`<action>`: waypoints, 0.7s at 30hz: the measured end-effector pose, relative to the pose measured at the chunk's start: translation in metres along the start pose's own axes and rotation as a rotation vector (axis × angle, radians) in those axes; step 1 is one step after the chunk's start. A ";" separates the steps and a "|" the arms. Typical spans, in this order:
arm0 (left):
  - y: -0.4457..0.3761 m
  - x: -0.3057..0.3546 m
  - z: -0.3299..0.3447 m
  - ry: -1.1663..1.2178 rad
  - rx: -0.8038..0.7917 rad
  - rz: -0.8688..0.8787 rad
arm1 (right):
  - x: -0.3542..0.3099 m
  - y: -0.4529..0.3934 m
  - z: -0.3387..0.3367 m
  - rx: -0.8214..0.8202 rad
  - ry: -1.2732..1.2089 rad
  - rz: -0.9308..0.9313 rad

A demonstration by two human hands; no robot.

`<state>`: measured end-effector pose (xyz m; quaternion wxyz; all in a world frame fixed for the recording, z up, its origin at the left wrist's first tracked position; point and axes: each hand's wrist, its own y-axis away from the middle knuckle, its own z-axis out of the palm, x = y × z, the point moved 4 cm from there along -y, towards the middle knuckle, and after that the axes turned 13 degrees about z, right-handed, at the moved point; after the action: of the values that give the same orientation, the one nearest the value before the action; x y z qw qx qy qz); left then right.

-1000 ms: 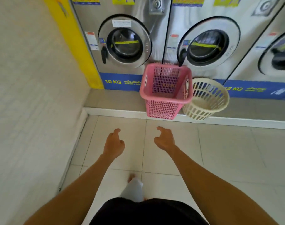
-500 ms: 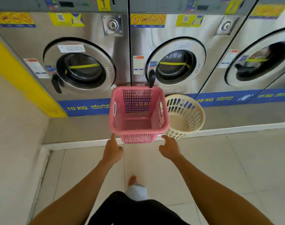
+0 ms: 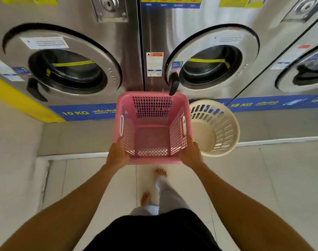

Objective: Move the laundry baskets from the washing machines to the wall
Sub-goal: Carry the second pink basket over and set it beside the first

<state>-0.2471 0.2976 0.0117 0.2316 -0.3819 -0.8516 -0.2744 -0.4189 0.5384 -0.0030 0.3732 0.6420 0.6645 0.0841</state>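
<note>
An empty pink square laundry basket (image 3: 152, 131) stands on the grey step below the washing machines (image 3: 133, 42), between two round doors. My left hand (image 3: 117, 154) grips its near left corner and my right hand (image 3: 190, 154) grips its near right corner. A cream round basket (image 3: 216, 127) leans tilted against the pink one's right side, its opening facing me.
A white wall (image 3: 11, 160) with a yellow stripe (image 3: 19, 102) runs along the left. A raised grey ledge (image 3: 78, 136) with a white edge fronts the machines. Pale floor tiles (image 3: 272, 178) spread to the right. My bare feet (image 3: 154, 185) stand just behind the pink basket.
I have stepped closer to the machines. Both hands reached forward from open in the air and closed on the pink basket's near corners.
</note>
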 end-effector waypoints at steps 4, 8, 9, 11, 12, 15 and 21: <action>-0.039 -0.007 -0.008 -0.072 -0.022 -0.049 | -0.017 -0.052 -0.009 0.010 0.019 0.031; -0.085 -0.027 -0.008 -0.174 -0.012 -0.136 | -0.027 -0.103 -0.006 0.040 0.061 0.062; -0.096 -0.035 -0.006 -0.163 0.015 -0.207 | -0.027 -0.113 -0.002 0.047 0.084 0.072; -0.117 -0.050 0.002 -0.108 0.072 -0.338 | -0.026 -0.133 0.004 0.071 0.144 0.095; -0.127 -0.056 0.008 -0.093 0.079 -0.374 | -0.024 -0.142 0.007 0.077 0.167 0.115; -0.151 -0.073 0.024 -0.098 0.035 -0.416 | -0.019 -0.166 0.019 0.042 0.184 0.127; -0.154 -0.097 0.046 0.009 0.050 -0.467 | -0.010 -0.183 0.032 0.056 0.243 0.031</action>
<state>-0.3176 0.1908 -0.1257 0.1749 -0.1674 -0.9224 -0.3011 -0.5453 0.4878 -0.1302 0.2704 0.6474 0.6969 0.1486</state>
